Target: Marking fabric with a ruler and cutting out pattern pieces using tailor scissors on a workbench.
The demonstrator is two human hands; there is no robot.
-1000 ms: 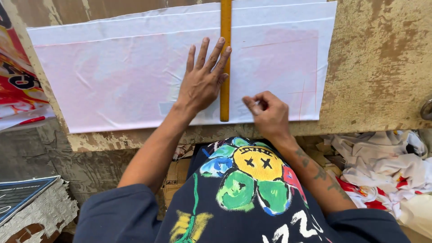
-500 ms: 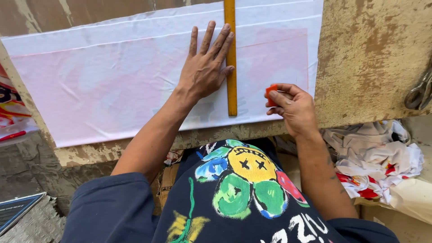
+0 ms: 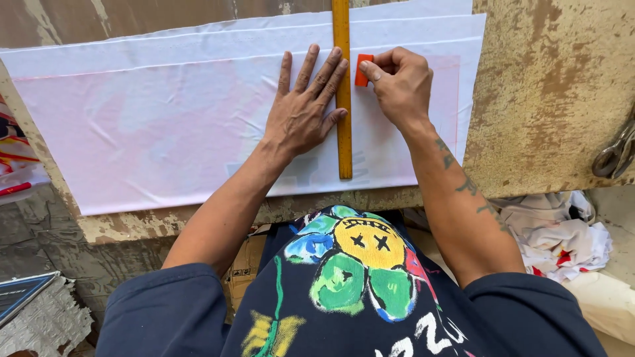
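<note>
A stack of white fabric sheets point(image 3: 165, 112) with a pale pink tint lies spread over a worn table point(image 3: 549, 99). A long yellow wooden ruler point(image 3: 342, 106) runs across the fabric from the far edge toward me. My left hand point(image 3: 304, 109) lies flat on the fabric with fingers spread, fingertips pressing the ruler's left edge. My right hand point(image 3: 400, 82) pinches a small orange piece of chalk point(image 3: 362, 70) against the ruler's right edge, near the far part of the fabric.
Metal scissors point(image 3: 615, 152) lie at the table's right edge. A heap of white and red cloth scraps point(image 3: 562, 231) sits below the table on the right. Printed material point(image 3: 16, 165) shows at the left, and a framed object point(image 3: 26, 297) at the lower left.
My right hand has moved from the near edge of the fabric up along the ruler to its far part, carrying the orange chalk. My left hand stays pressed on the ruler.
</note>
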